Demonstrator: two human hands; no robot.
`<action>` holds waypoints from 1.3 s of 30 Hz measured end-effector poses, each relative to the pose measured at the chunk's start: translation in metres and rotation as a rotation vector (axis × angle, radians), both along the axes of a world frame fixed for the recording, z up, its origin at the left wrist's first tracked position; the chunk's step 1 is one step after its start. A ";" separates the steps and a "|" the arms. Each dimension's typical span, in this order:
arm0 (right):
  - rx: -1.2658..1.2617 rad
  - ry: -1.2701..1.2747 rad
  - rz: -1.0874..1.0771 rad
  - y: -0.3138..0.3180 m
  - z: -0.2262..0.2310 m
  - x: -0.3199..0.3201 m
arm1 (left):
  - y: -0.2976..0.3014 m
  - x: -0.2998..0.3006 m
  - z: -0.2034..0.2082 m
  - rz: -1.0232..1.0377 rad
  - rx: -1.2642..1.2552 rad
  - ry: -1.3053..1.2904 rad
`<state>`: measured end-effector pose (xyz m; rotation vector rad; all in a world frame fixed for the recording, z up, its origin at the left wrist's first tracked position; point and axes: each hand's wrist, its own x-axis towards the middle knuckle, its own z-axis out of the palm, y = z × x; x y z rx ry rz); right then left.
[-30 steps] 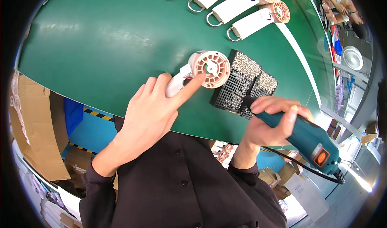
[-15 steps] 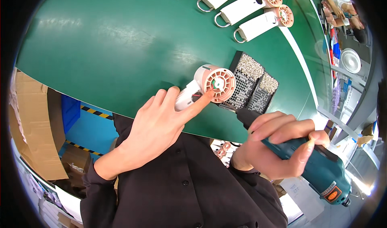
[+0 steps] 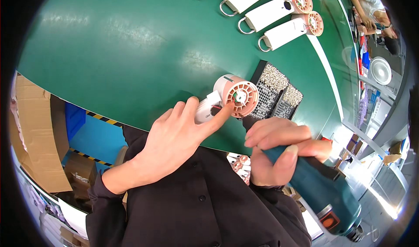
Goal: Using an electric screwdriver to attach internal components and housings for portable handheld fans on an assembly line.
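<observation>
My left hand point(image 3: 168, 138) holds a white and pink handheld fan body point(image 3: 227, 86) at the table's near edge. One finger reaches to the rim of its round, slotted pink end, where a green bit and a thin red wire show. In my right hand point(image 3: 279, 144) is a teal electric screwdriver point(image 3: 325, 188), gripped near its dark front end. The tip points at the lower side of the round pink end; whether it touches cannot be made out. Right behind the fan body sits a black screw tray point(image 3: 260, 68) with many small screws.
Several white fan bodies point(image 3: 268, 15) with metal loops lie in a row at the far side of the green table point(image 3: 118, 55). A cardboard box point(image 3: 37, 133) and a blue bin point(image 3: 76, 122) stand at left. At far right are a white fan point(image 3: 380, 71) and another person point(image 3: 371, 11).
My right hand and the screwdriver have moved left, bringing the tip up to the fan body. The left hand keeps its hold; the whole view has shifted slightly.
</observation>
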<state>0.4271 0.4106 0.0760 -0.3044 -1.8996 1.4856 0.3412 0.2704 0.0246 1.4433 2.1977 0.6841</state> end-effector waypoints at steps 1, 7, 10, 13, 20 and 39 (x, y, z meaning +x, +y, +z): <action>0.025 0.011 0.022 -0.001 -0.002 0.001 | 0.000 0.000 -0.001 -0.003 0.001 0.002; -0.007 0.091 0.083 0.006 0.001 0.006 | 0.002 -0.001 -0.007 0.028 0.110 0.102; 0.063 0.324 -0.021 0.008 0.010 0.014 | 0.001 -0.001 -0.002 -0.004 0.108 0.069; -0.012 0.338 -0.150 0.019 0.013 0.029 | 0.003 -0.002 0.002 -0.008 0.087 0.068; -0.064 0.208 -0.301 0.025 -0.015 0.033 | 0.004 -0.001 0.002 -0.015 0.028 0.090; -0.092 0.270 -0.298 0.019 -0.003 0.038 | -0.004 -0.003 0.003 -0.007 0.040 0.060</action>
